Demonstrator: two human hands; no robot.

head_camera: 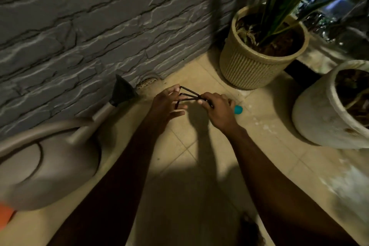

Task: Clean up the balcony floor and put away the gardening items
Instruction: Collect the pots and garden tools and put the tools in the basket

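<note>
Early on: right hand [217, 110] grip clamped on rake [189, 97] handle above floor [179, 146], left hand [167, 104] spread, fingertips on tines; can [50, 166] not stowed, white specks [265, 126] unswept.

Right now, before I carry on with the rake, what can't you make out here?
Head view throughout:
- hand rake: handle hidden inside the right hand, only its teal end shows; prong tips partly behind fingers of the left hand.
- watering can: cut off by the left edge.
- orange thing: blurred, cut by the bottom-left corner; unidentifiable.
- white pot: cut off by the right edge.
- dark patch at the bottom edge: in shadow, unidentifiable.
</note>
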